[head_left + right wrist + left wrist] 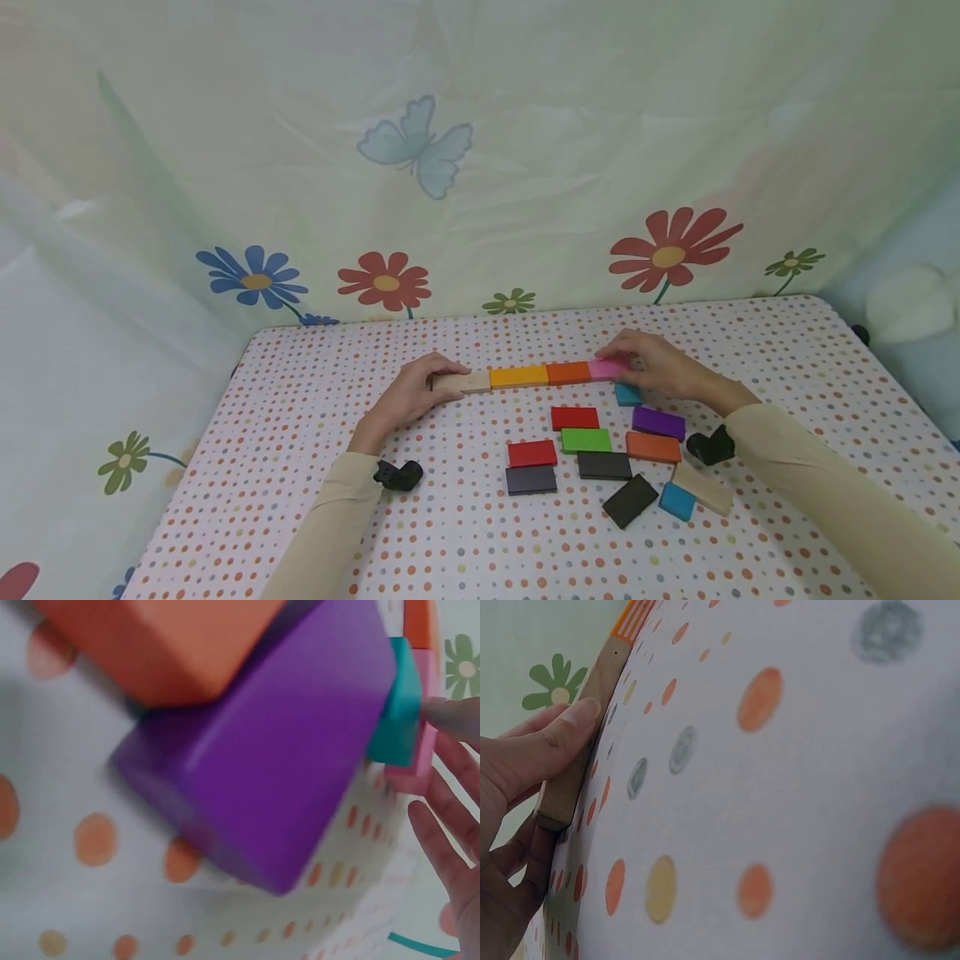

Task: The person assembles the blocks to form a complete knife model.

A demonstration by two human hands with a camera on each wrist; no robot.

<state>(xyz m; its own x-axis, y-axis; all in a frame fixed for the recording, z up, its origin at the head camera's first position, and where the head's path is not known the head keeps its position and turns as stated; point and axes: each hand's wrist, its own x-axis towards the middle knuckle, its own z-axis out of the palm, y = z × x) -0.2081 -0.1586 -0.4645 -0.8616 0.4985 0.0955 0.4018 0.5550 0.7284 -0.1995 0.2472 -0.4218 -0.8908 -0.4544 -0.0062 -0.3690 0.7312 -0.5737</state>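
A straight row of blocks lies on the table: a plain wooden block (pixel 474 382), a yellow block (pixel 519 377), an orange block (pixel 567 372) and a pink block (pixel 602 370). At the left end, my left hand (pixel 414 387) grips the wooden block, thumb on its near side and fingers beyond it, as the left wrist view shows. My right hand (pixel 658 363) holds the pink block at the right end, partly covering it. Just in front of the pink block lies a blue block (pixel 628 395), which the right thumb overlaps in the right wrist view.
Nearer me lie loose blocks: two red (pixel 574 418), a green (pixel 587 440), a purple (pixel 658 422), an orange-brown (pixel 653 447), several dark (pixel 630 501), a second blue (pixel 678 502) and a wooden plank (pixel 705 489). A flowered cloth (pixel 525 167) hangs behind the dotted table (pixel 450 533).
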